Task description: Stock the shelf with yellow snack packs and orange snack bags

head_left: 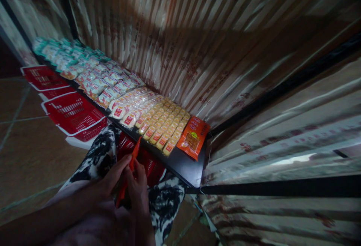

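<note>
Both hands meet low in the head view over my lap, which is covered in black-and-white patterned cloth. My left hand and my right hand are closed on a thin orange snack packet held edge-on between them. Just beyond, an identical orange packet lies flat at the near end of a black shelf. Rows of small yellow-and-red packets fill the shelf beside it.
Farther along the shelf lie several rows of white, red and green packets. Red plastic baskets stand on the brown floor to the left, one under my hands. Corrugated metal sheeting walls the back and right.
</note>
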### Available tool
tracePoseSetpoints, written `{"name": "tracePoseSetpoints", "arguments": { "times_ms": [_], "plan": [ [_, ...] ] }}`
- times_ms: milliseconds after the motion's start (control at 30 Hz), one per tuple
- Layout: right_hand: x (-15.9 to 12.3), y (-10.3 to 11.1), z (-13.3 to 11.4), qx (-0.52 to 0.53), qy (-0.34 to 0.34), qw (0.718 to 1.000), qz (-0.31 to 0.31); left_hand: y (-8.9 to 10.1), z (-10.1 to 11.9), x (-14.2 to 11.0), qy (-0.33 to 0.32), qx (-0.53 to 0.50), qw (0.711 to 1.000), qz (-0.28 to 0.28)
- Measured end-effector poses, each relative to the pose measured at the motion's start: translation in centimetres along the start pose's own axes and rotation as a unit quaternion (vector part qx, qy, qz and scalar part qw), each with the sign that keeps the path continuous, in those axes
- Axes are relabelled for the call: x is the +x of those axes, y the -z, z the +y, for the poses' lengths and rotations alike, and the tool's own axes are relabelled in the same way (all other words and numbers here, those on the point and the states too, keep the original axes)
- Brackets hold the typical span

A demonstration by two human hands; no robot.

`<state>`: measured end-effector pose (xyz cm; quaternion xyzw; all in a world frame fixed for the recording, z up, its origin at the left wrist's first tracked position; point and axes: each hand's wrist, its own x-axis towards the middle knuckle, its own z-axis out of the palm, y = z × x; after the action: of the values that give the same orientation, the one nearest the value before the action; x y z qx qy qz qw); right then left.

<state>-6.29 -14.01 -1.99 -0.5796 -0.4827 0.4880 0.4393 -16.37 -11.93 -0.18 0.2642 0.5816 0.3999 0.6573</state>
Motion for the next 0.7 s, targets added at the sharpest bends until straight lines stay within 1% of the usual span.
{"name": "tracePoseSetpoints", "arguments": {
  "times_ms": [133, 167, 233, 367, 533, 600, 700],
  "plan": [
    [-0.4, -0.7, -0.2, -0.007, 0.038, 0.999, 0.016, 0.0, 0.4, -0.4, 0.031, -0.106, 0.991, -0.080],
    [-0.4, -0.8, -0.3, -0.008, 0.041, 0.999, 0.019, 0.1, 0.5, -0.5, 0.035, -0.122, 0.988, -0.093],
    [-0.6, -1.0, -0.3, -0.007, 0.044, 0.999, 0.015, 0.2, 0.4, -0.6, 0.038, -0.125, 0.987, -0.096],
    [-0.8, -1.2, -0.2, -0.015, 0.038, 0.999, -0.004, 0.4, -0.2, -0.2, 0.055, -0.114, 0.989, -0.075],
    [-0.7, -0.8, -0.4, -0.021, 0.045, 0.998, -0.038, 1.2, -0.5, 1.1, 0.029, -0.078, 0.996, -0.040],
    [-0.5, -0.4, -0.5, -0.018, 0.047, 0.997, -0.056, 1.5, -0.2, 1.5, 0.029, -0.071, 0.997, -0.008],
    [0.0, 0.3, -0.5, -0.020, 0.065, 0.995, -0.072, 1.7, 0.8, 1.7, 0.052, -0.073, 0.995, 0.043]
  ]
}}
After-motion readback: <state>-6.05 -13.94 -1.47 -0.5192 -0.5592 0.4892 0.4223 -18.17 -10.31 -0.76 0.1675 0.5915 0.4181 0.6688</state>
